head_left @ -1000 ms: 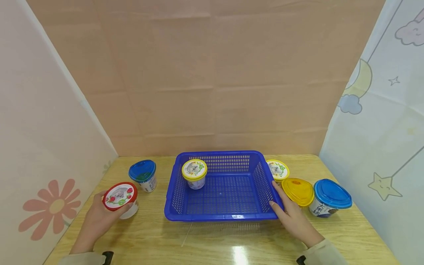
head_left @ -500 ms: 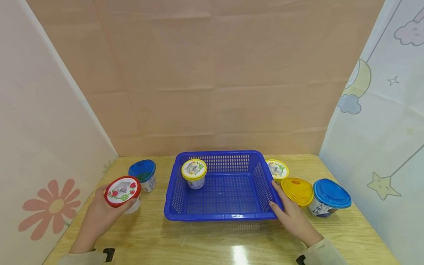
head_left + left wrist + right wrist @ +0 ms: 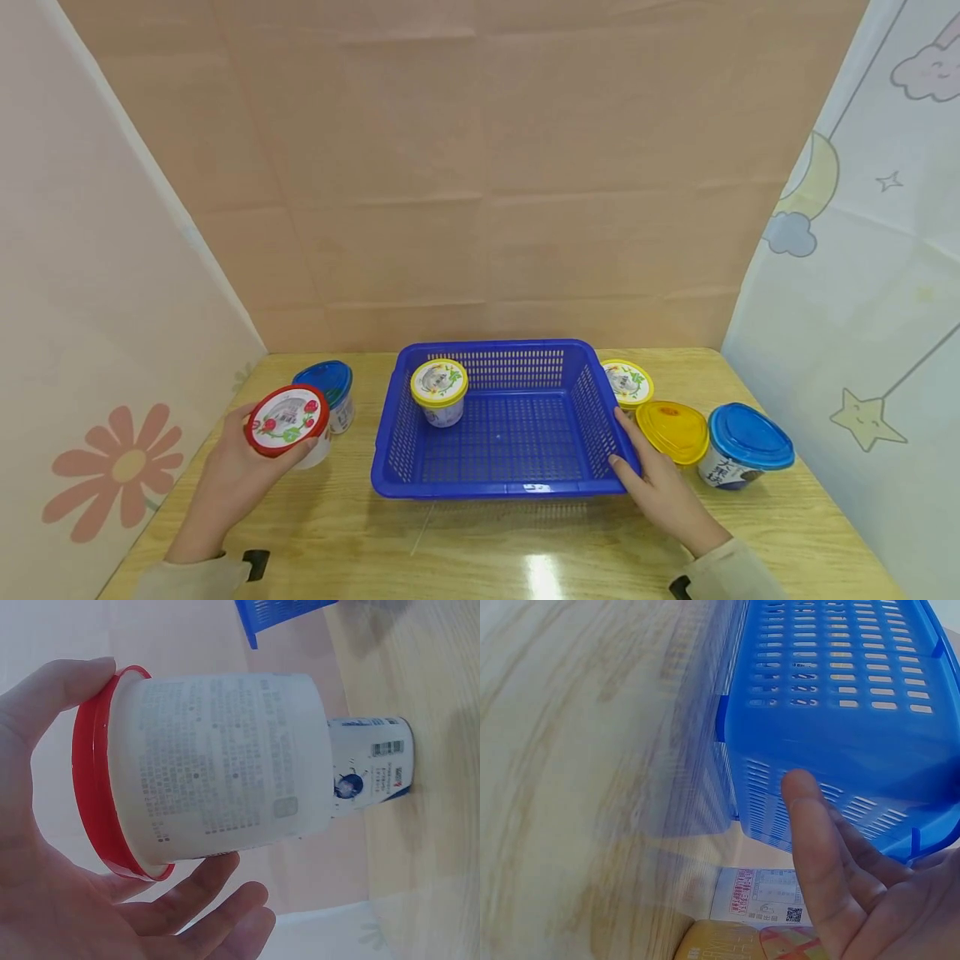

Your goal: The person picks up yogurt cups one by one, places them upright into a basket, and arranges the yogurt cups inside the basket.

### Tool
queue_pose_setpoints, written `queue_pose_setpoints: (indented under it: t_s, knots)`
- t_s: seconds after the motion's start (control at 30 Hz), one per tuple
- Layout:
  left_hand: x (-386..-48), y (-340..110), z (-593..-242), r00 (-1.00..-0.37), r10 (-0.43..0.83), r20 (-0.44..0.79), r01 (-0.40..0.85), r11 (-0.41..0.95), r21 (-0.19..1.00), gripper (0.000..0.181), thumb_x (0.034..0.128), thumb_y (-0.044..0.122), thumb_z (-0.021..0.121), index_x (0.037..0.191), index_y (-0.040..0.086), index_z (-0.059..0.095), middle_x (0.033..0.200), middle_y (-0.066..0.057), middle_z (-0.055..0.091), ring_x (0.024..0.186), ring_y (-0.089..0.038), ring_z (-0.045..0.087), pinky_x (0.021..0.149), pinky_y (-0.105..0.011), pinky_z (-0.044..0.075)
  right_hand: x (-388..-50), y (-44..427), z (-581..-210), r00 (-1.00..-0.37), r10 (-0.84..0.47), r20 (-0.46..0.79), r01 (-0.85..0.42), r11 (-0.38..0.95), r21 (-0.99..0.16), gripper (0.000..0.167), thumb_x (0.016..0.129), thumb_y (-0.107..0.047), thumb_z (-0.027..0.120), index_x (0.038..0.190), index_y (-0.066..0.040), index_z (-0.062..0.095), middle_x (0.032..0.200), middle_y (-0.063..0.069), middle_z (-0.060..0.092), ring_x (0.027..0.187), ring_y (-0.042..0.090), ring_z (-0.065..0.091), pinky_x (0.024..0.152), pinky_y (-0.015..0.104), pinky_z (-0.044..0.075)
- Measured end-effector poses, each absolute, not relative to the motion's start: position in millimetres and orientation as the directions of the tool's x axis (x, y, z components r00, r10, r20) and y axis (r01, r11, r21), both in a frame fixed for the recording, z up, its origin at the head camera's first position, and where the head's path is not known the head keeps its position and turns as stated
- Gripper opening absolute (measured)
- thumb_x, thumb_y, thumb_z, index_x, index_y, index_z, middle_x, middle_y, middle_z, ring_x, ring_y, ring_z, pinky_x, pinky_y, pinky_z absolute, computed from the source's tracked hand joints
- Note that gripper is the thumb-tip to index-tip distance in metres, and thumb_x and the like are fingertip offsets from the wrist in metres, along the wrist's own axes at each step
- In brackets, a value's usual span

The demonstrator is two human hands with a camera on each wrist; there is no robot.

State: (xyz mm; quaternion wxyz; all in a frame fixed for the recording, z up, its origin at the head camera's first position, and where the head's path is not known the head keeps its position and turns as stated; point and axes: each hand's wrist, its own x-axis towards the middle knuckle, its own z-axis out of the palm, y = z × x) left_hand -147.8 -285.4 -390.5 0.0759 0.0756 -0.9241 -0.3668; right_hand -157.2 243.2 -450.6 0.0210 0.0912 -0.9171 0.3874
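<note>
In the head view my left hand (image 3: 243, 467) holds a white tub with a red lid (image 3: 287, 419), lid upward, above the table. The left wrist view shows the thumb and fingers around the tub's red rim (image 3: 94, 776), with faint printed text on its side. My right hand (image 3: 663, 492) grips the right side of a blue plastic basket (image 3: 487, 490); in the right wrist view a finger (image 3: 810, 847) lies along its outer slotted wall. Inside the basket, at its left back, stands a yellow-lidded tub (image 3: 439, 392).
A blue-lidded tub (image 3: 325, 385) stands behind the held one. To the basket's right are another yellow-lidded tub (image 3: 627, 383), a tub with a rounded-triangular yellow lid (image 3: 672, 431) and a blue-lidded tub (image 3: 750, 442). The wooden table (image 3: 420, 558) meets upright panels at back and sides.
My left hand has raised the red-lidded tub and carried it slightly right, partly in front of the blue-lidded one. The right hand and the basket have stayed in place.
</note>
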Motion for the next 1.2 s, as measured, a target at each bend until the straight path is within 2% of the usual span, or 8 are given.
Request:
queue_pose_setpoints:
  t_s: [0.3, 1.2]
  knots:
    - [-151, -275, -381, -0.977, -0.155, 0.147, -0.008, 0.715, 0.699, 0.105, 0.0822, 0.05, 0.079, 0.15, -0.005, 0.022, 0.138, -0.029, 0.044, 0.116, -0.046, 0.054, 0.083, -0.058, 0.056, -157, 243, -450, -0.984, -0.153, 0.089, -0.169, 0.671, -0.722, 0.067, 0.105, -0.024, 0.051, 0.162, -0.022, 0.015, 0.154, 0.03, 0.035, 0.129, 0.051, 0.05, 0.098, 0.065, 0.045]
    - [-162, -238, -355, -0.976, -0.13, 0.174, 0.029, 0.714, 0.699, 0.106, 0.0826, 0.055, 0.077, 0.151, -0.003, 0.019, 0.136, -0.027, 0.05, 0.118, -0.044, 0.055, 0.09, -0.059, 0.053, -156, 243, -448, -0.987, -0.143, 0.076, -0.154, 0.672, -0.725, 0.068, 0.105, -0.024, 0.05, 0.162, -0.023, 0.014, 0.155, 0.03, 0.034, 0.129, 0.051, 0.049, 0.098, 0.065, 0.045]
